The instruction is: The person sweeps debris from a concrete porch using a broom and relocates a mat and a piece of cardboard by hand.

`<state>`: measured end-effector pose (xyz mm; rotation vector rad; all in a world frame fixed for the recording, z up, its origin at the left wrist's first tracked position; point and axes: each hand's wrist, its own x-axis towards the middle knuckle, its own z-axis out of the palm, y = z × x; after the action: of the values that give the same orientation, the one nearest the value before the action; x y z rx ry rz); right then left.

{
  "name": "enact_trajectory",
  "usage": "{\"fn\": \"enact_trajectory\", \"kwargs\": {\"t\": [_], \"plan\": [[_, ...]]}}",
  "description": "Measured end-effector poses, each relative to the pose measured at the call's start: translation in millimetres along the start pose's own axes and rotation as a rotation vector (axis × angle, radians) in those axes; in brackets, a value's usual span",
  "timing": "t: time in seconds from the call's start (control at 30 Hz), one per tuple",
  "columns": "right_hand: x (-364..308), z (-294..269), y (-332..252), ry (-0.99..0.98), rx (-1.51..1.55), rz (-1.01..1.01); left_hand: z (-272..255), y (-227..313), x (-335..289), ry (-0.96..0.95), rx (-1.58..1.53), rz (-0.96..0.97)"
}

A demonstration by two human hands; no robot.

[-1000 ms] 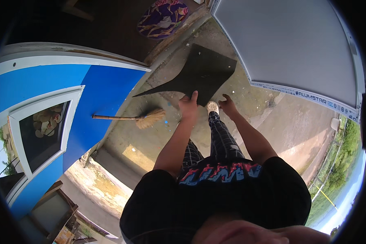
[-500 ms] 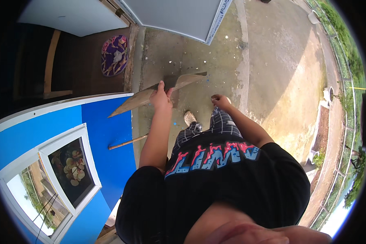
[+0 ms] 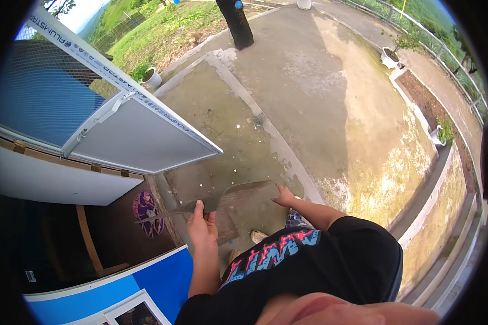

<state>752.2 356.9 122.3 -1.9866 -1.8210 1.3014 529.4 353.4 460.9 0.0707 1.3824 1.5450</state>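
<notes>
A thin, bent, brown-grey sheet (image 3: 246, 193), of a material I cannot make out, spans the space in front of me above the concrete. My left hand (image 3: 201, 225) is closed on its near edge around the middle, thumb on the upper face. The sheet's left end narrows to a point over the doorway. My right hand (image 3: 284, 196) is beside the right end, a finger stretched toward that corner and the thumb apart. Whether that finger touches the sheet is hard to tell.
A white-framed door (image 3: 146, 132) with grey panel and mesh stands swung outward at left. Inside the doorway lies a purple patterned mat (image 3: 148, 214). A blue wall (image 3: 165, 276) is close at lower left. Potted plants (image 3: 152, 78) and a tree trunk (image 3: 236, 24) stand farther off.
My view has swung, bringing the door and yard in. My right hand has moved from beside my thigh up to the sheet's right end. The left hand keeps its hold.
</notes>
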Motion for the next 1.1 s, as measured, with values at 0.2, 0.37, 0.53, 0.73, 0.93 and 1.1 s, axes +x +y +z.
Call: {"fn": "enact_trajectory", "kwargs": {"t": [0.2,0.37,0.53,0.73,0.93,1.1], "plan": [[-6,-111,15,0.457,0.065,-0.101,73,-5,-49,-0.242,0.245,-0.034],[-28,-186,84,0.688,0.022,-0.022,152,-36,-55,-0.429,0.303,-0.088],[-60,-237,115,0.957,-0.048,0.057,218,-59,-49,-0.612,0.329,-0.161],[-97,-291,159,1.181,-0.104,0.298,304,-96,-30,-0.868,0.447,-0.227],[-143,-322,175,1.336,-0.118,0.599,390,-139,-24,-1.184,0.56,-0.405],[-188,-336,185,1.524,-0.164,0.814,467,-184,-56,-1.368,0.678,-0.496]]}}
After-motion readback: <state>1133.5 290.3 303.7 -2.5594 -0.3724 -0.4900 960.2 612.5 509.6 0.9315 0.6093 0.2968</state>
